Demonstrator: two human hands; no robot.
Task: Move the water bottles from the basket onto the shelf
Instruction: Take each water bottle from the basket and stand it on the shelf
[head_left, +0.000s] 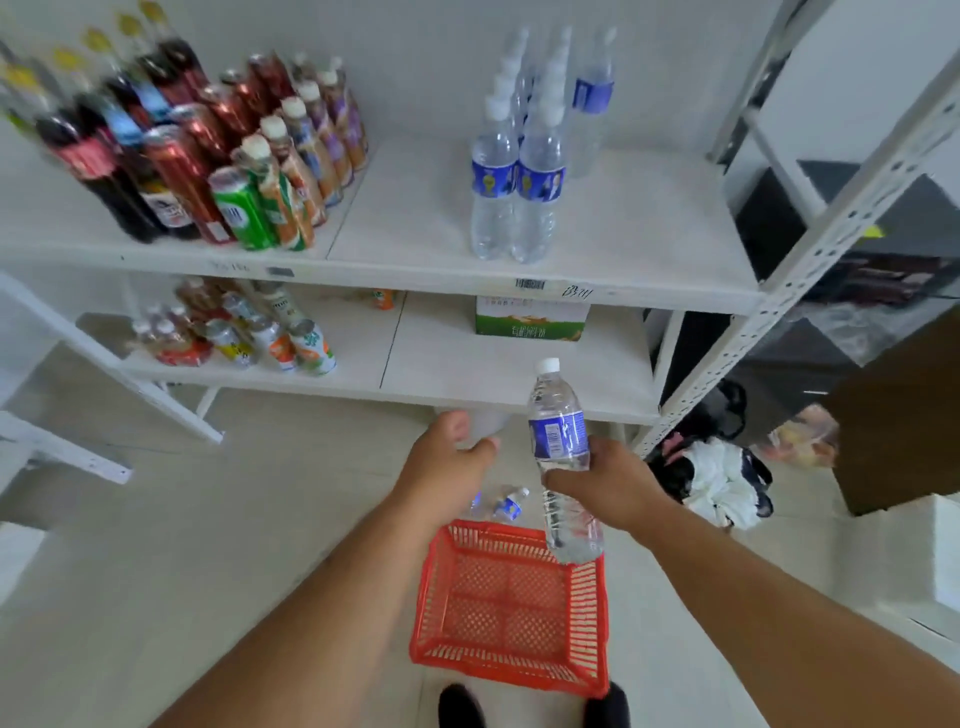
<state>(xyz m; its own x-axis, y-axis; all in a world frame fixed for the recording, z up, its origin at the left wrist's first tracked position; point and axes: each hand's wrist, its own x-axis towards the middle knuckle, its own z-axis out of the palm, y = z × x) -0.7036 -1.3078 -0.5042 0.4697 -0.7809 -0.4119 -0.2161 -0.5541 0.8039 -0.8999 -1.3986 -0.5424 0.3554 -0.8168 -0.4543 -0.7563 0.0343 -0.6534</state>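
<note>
I am holding a clear plastic water bottle with a white cap and blue label (560, 452) in my right hand (605, 480), whose fingers (558, 480) are curling round its middle just below the label. The bottle's long axis is running nearly upright, cap toward twelve o'clock and leaning slightly to eleven, base hanging over the far right corner of the red plastic lattice basket (511, 603) on the floor. My left hand (449, 457) is reaching at about nine o'clock from that bottle; it seems to be wrapping round something pale and blurred, perhaps a second bottle, but I cannot tell what it is or whether those fingers are gripping. The destination lies at twelve o'clock from the held bottle: the upper white shelf board (649, 228), where a row of matching clear water bottles (517, 171) is already standing two abreast. Bare board is showing at three o'clock of that row, so I judge the right hand the nearer one for the placement, lifting straight up and forward past the lower shelf edge. Two small bottles (506, 504) appear to be lying beyond the basket's far rim, at its twelve o'clock; the basket floor I can see is holding none.
</note>
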